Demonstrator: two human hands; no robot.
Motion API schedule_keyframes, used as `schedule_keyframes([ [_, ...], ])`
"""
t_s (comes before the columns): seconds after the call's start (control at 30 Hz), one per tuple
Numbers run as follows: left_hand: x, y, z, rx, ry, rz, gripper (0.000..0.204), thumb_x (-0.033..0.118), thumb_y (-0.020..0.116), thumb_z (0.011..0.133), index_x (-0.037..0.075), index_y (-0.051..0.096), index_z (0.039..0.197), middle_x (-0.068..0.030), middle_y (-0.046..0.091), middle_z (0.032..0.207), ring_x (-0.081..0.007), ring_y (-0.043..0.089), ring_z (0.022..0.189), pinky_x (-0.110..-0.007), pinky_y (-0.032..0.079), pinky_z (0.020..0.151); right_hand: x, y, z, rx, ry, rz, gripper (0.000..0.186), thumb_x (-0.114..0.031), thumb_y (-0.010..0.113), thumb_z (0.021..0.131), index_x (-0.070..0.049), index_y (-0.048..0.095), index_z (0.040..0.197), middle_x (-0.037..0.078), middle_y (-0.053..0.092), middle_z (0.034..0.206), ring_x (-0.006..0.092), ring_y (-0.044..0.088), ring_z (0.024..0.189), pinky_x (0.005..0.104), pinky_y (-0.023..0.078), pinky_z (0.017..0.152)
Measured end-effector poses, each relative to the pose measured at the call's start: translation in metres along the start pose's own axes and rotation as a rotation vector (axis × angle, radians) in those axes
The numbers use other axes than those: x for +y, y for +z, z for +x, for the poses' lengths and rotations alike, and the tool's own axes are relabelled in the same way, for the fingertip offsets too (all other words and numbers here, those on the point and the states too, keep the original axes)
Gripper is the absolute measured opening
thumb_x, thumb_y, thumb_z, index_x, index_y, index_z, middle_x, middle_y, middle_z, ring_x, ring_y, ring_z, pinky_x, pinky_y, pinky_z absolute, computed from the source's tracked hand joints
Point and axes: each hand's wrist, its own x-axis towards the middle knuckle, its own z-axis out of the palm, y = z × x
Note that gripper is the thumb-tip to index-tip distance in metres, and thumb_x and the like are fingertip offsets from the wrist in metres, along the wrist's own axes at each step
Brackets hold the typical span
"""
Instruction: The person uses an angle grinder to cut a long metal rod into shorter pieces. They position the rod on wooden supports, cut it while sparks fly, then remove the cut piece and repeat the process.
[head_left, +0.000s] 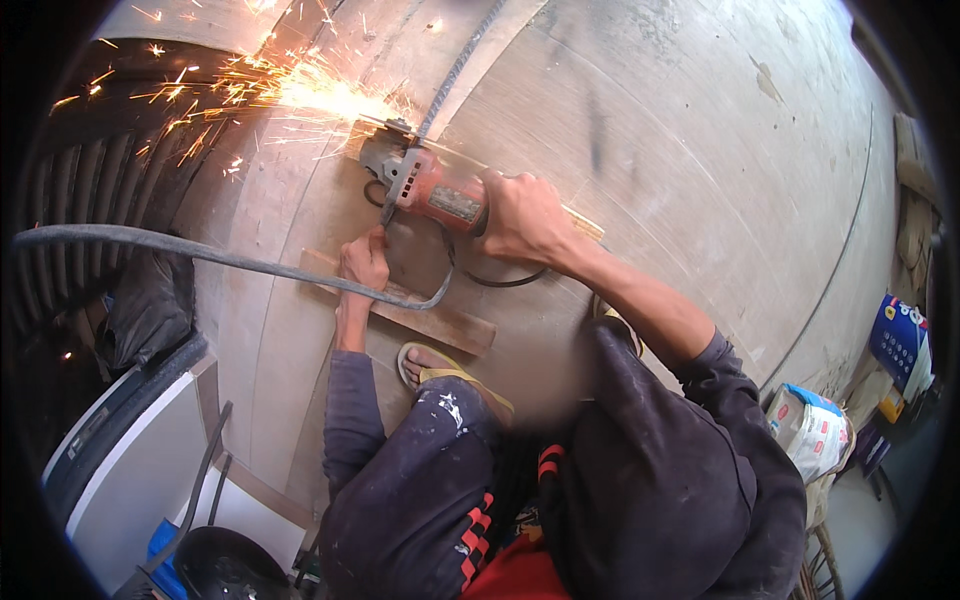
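My right hand [522, 215] is closed around the body of a red angle grinder [440, 193]. Bright sparks [310, 92] spray up and left from its disc, at a ribbed metal rod [457, 68]. My left hand [364, 260] is closed on the lower part of that rod, below the grinder head. A thick grey cable or bar [180, 245] curves across in front of my left wrist. A wooden plank [450, 327] lies under that wrist, and a thinner strip [585, 222] lies behind the grinder.
My sandalled foot [425, 365] is just below the plank on the floor [700, 130]. Dark slats [80, 190] and a bundled black sheet [150, 310] are at left, with a white panel [135, 445] below. Packages [805, 430], a blue box [895, 345] and timber [912, 170] line the right.
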Motion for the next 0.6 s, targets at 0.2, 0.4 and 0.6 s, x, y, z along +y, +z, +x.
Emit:
schedule_keyframes([
  [0.2,-0.001,-0.001,-0.001,-0.005,-0.011,0.030,0.054,0.041,0.035,0.102,-0.002,0.063,0.083,-0.0256,0.062,0.074,-0.0442,0.062,0.072,-0.048,0.044,0.063,0.001,0.003,0.001,0.014,-0.027,0.014,0.035,-0.017,0.066,0.062,0.009,0.057,0.084,0.030,0.063,0.071,0.0446,0.065,0.070,0.0504,0.053,0.064],
  [0.4,0.004,-0.001,0.001,0.026,0.030,-0.033,0.053,0.041,0.038,0.102,-0.002,0.064,0.088,-0.0264,0.061,0.073,-0.0473,0.060,0.074,-0.049,0.045,0.061,0.004,0.006,0.002,0.072,-0.067,-0.020,0.034,-0.018,0.066,0.062,0.009,0.058,0.082,0.030,0.063,0.071,0.0451,0.065,0.069,0.0501,0.053,0.062],
  [0.6,0.014,-0.005,0.000,0.025,0.019,-0.028,0.049,0.039,0.041,0.101,-0.002,0.064,0.088,-0.0255,0.061,0.073,-0.0463,0.061,0.073,-0.048,0.045,0.061,-0.001,0.004,0.004,0.034,-0.014,-0.024,0.031,-0.016,0.066,0.062,0.010,0.059,0.078,0.030,0.063,0.070,0.0443,0.065,0.068,0.0494,0.053,0.062],
])
